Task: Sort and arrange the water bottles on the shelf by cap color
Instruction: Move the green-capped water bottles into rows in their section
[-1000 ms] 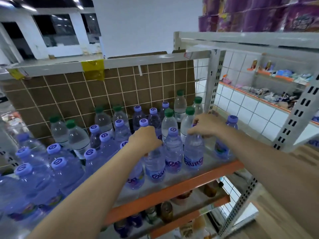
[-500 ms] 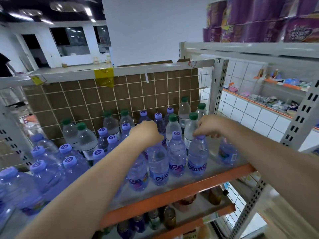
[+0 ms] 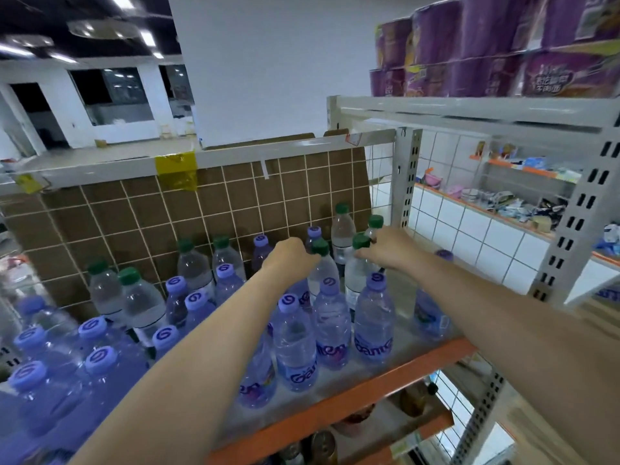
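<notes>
Both hands had moved back from the purple-capped front bottles: left hand (image 3: 293, 255) curled at one green-capped bottle (image 3: 322, 263), right hand (image 3: 385, 251) gripping another green-capped bottle (image 3: 359, 260) mid-shelf (image 3: 335, 402). Regrouping green caps seemed underway; next, lifting them clear of neighbours.

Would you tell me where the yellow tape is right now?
In the head view the yellow tape is upper left of centre, stuck over the grey top rail and hanging onto the brown backing board, above the green-capped bottles.
</notes>
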`<state>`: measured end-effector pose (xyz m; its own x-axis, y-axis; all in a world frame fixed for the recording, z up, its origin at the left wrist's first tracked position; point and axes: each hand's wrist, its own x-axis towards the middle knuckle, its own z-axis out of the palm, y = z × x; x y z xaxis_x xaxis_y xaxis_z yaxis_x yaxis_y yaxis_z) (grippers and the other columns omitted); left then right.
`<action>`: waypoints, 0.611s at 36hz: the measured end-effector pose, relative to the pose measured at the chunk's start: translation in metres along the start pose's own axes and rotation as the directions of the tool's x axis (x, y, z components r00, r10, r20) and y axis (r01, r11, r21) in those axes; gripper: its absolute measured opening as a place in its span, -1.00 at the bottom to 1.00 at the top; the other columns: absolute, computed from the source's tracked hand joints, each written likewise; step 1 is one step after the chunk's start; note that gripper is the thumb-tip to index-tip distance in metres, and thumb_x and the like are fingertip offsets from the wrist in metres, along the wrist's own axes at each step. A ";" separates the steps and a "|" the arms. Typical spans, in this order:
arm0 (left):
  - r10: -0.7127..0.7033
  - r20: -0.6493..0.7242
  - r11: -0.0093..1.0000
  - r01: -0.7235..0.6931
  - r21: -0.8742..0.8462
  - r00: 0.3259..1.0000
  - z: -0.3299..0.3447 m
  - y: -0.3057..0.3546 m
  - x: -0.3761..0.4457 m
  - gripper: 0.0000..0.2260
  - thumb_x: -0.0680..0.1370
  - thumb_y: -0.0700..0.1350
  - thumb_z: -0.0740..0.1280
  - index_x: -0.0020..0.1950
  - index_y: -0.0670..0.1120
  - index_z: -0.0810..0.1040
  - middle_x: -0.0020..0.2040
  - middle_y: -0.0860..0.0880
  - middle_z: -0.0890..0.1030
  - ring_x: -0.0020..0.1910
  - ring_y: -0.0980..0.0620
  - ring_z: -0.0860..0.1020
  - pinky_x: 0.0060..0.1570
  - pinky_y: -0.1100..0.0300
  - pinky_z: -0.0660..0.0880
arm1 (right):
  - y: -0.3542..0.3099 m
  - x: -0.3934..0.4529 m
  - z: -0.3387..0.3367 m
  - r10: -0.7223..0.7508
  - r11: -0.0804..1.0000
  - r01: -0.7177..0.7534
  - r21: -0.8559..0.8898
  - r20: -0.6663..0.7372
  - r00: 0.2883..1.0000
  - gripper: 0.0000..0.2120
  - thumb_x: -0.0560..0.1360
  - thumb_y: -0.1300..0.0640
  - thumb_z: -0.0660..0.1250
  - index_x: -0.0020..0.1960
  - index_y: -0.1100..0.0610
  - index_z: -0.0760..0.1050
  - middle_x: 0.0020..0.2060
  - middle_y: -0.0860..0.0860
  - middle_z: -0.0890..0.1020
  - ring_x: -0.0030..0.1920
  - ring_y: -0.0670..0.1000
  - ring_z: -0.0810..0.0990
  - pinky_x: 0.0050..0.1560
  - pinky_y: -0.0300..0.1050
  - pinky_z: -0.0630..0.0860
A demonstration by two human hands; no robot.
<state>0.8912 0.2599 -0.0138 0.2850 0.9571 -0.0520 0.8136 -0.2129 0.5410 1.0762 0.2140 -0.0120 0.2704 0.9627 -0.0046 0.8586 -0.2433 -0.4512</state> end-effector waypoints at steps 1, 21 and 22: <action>0.005 -0.002 1.000 -0.005 0.008 1.000 0.003 0.001 0.003 -0.66 0.50 0.08 0.32 0.01 -0.20 0.49 -0.04 -0.17 0.58 -0.13 -0.11 0.53 -0.21 0.14 0.38 | 0.001 0.003 0.002 0.000 1.000 0.000 0.023 -0.008 1.000 -0.58 0.49 -0.12 0.36 0.13 0.21 0.54 0.00 0.13 0.61 0.01 0.13 0.60 0.01 -0.05 0.52; 0.102 -0.008 0.994 -0.102 0.033 0.995 0.018 0.013 0.022 -0.66 0.55 0.03 0.31 0.22 -0.14 0.38 0.04 -0.13 0.57 -0.03 -0.11 0.57 -0.04 0.00 0.54 | 0.000 0.027 0.015 -0.047 0.985 0.057 0.164 -0.064 0.997 -0.75 0.47 0.12 0.38 -0.28 0.02 0.33 -0.35 0.00 0.46 -0.33 -0.02 0.44 -0.39 -0.16 0.26; 0.102 -0.025 0.995 -0.101 0.021 0.995 0.016 0.013 0.021 -0.67 0.55 0.03 0.31 0.21 -0.13 0.38 0.03 -0.12 0.57 -0.04 -0.11 0.57 -0.04 -0.01 0.55 | -0.002 0.027 0.013 -0.050 0.982 0.064 0.177 -0.086 0.995 -0.74 0.46 0.11 0.40 -0.28 0.02 0.33 -0.35 -0.01 0.45 -0.31 -0.01 0.45 -0.39 -0.16 0.26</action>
<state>0.9158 0.2741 -0.0215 0.3534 0.9351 0.0242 0.7913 -0.3127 0.5254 1.0759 0.2421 -0.0231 0.2640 0.9599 0.0947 0.7834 -0.1561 -0.6016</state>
